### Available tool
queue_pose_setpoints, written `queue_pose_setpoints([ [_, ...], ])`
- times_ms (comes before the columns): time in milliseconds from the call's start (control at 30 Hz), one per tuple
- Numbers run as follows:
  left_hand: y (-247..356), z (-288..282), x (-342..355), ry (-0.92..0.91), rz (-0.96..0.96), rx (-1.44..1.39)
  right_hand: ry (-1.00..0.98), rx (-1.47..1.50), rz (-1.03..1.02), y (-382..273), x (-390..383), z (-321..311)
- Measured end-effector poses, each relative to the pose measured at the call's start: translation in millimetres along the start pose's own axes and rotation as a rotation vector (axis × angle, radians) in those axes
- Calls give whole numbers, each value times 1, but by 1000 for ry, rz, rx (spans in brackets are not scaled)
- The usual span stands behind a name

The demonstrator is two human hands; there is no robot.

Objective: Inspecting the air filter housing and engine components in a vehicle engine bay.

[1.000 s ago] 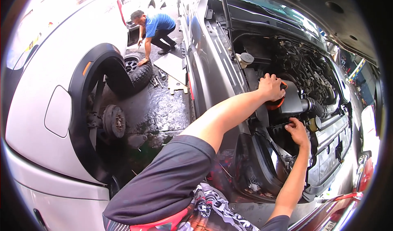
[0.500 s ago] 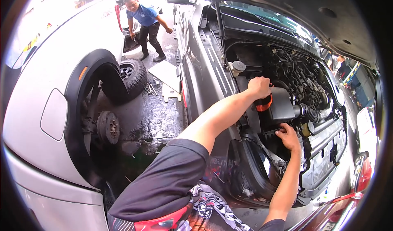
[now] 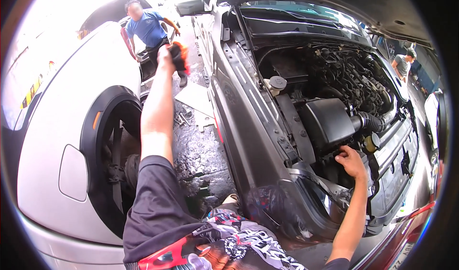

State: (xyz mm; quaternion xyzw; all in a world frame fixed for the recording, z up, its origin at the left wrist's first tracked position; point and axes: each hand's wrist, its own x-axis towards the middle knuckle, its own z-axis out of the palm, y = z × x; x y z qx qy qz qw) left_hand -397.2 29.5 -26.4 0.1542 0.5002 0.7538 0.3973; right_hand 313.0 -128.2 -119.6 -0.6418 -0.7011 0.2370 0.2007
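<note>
My left hand (image 3: 165,60) is stretched out over the gap between the two vehicles. It is closed on a black-and-orange object (image 3: 179,57), whose kind is smeared by motion. My right hand (image 3: 353,163) is in the front of the open engine bay, beside the black air filter box (image 3: 327,121). Its thumb and fingers are bent close together; what lies under the fingertips is hidden. A ribbed black intake hose (image 3: 373,122) runs from the box. A round yellowish cap (image 3: 372,142) sits just beyond my right hand.
A raised hood (image 3: 330,7) hangs over the bay. On the left stands a white vehicle (image 3: 52,121) with a wheel off. Tools (image 3: 182,117) and a white board (image 3: 195,99) lie on the wet floor. A person in blue (image 3: 149,30) stands beyond; another person (image 3: 402,65) is at far right.
My left hand has swung left and away from the air filter box, carrying the black-and-orange object toward the person in blue, who has come nearer. My right hand stays by the box.
</note>
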Motion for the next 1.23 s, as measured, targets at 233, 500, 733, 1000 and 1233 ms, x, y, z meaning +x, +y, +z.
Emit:
queue_pose_setpoints([
  [233, 55, -202, 141, -52, 314, -197, -51, 143, 42, 13, 21, 17],
  [500, 12, -181, 186, 224, 226, 9, 124, 96, 213, -15, -16, -2],
  [733, 10, -221, 256, 169, 157, 166, 183, 187, 166, -97, -53, 22],
  [1000, -3, -230, 215, 124, -27, 197, 521, 106, 37, -79, -58, 23],
  [1233, -8, -260, 237, 190, -62, 268, 473, 362, -474, -225, -103, 57],
])
